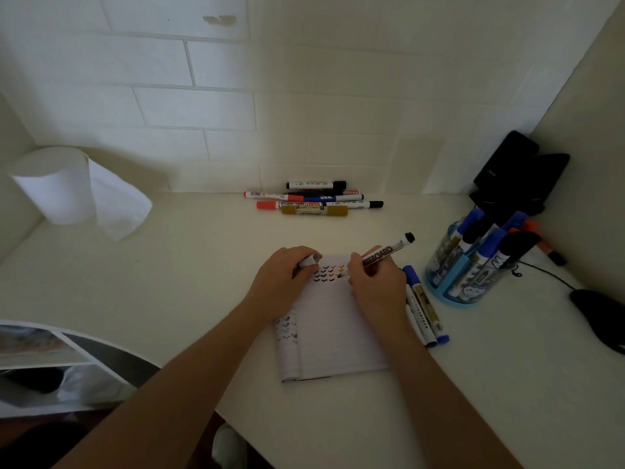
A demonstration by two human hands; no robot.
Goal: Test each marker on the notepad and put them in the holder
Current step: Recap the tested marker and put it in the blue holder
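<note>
Two hands work over a lined notepad (333, 336) lying flat on the white desk (203, 265) at centre. Left hand (287, 282) presses the pad's upper left corner and is closed around a small pale cap (309, 260). Right hand (377, 286) grips a white marker (385, 252), tip down on the page among rows of dark, blue and red check marks; barrel reads "WHITEBOARD", black end pointing up and right. Beside the pad's right edge lie blue-capped markers (424, 308). Further right stands a blue holder (463, 265) filled with upright markers. Against the tiled wall (220, 106) lies a pile of markers (314, 199), one labelled "WHITEBOARD". Far left stands a paper roll (57, 184); far right, black objects sit in the corner.
</note>
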